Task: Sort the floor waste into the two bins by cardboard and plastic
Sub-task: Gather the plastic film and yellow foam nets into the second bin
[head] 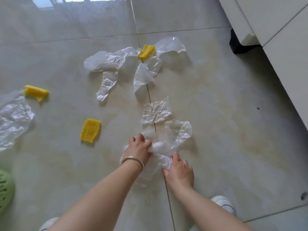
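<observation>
Gathering the thin plastic sheet (160,147) near my feet, I hold it with both hands. My left hand (139,147) has the fingers curled into the crumpled part, and my right hand (179,169) pinches the lower end of the same sheet against the floor (216,114). To do this well, I should bunch the film into one tight ball before I lift it, because a loose tail can drag and slip out. The square piece (155,112) just beyond seems to touch my sheet, but the clear film makes this hard to judge, so I should lift slowly. More plastic scraps and three yellow mesh pieces (90,130) lie farther away. A green basket (5,189) shows at the left edge; perhaps it is one of the bins.
</observation>
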